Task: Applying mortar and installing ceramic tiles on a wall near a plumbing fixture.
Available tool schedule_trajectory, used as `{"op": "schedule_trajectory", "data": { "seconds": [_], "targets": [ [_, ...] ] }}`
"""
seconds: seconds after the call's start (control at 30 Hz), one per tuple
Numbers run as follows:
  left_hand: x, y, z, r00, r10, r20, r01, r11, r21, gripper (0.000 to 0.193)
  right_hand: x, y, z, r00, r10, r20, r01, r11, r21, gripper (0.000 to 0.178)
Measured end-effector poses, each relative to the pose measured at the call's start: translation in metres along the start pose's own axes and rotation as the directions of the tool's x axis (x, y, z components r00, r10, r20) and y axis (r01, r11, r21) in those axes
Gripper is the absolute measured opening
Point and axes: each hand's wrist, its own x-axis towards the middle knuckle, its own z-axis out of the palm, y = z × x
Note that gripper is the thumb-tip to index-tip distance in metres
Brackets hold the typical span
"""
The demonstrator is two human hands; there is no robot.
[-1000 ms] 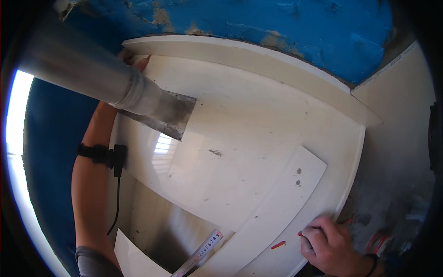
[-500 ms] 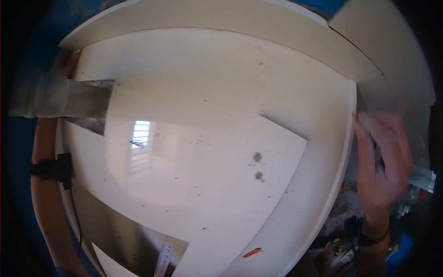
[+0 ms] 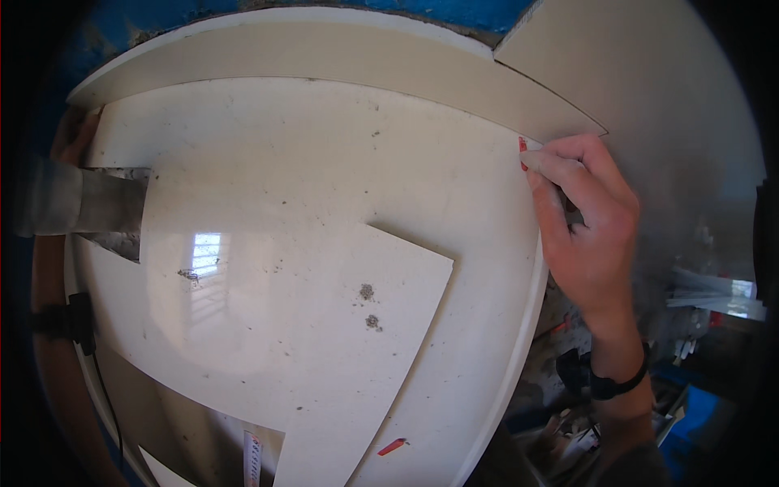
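Observation:
My right hand (image 3: 588, 215) is closed in a pinch, holding a small red piece (image 3: 523, 152) upright. It is at the far right corner of a glossy white slab (image 3: 243, 341), close to a beige strip (image 3: 300, 57) standing along the slab's far edge. At the strip's left end is my left hand (image 3: 77, 138), in shade. Its fingers show only in part by the slab's edge, so their grip cannot be made out. A grey pipe (image 3: 114, 201) crosses above that forearm and over a notch in the slab.
A second red piece (image 3: 393, 446) lies on the slab near the front. A white ruler-like strip (image 3: 252, 458) shows in the front opening. A large beige panel (image 3: 633, 73) stands at the far right. Clutter (image 3: 568, 438) lies below the slab's right edge.
My right hand has moved left and away from me, from beside the slab's right edge to its far right corner. The view has shifted, so the slab appears further left. The left hand stays by the strip's end.

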Motion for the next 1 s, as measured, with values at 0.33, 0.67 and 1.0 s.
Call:
{"op": "schedule_trajectory", "data": {
  "seconds": [0.33,0.67,1.0],
  "targets": [
    [0.002,-0.012,-0.026,0.946,0.260,0.194,-0.320,0.653,0.686,0.061,-0.002,-0.004,0.011,0.981,0.160,-0.110,-0.165,0.986,-0.036,0.012],
    [0.012,-0.021,-0.021,0.985,0.153,0.076,-0.171,0.864,0.474,0.069,0.002,-0.018,0.013,0.943,0.317,-0.097,-0.321,0.946,-0.033,0.008],
    [0.009,-0.016,-0.015,0.984,0.163,0.076,-0.177,0.793,0.583,0.070,-0.003,-0.007,0.019,0.879,0.453,-0.148,-0.439,0.891,0.119,0.007]
  ]
}}
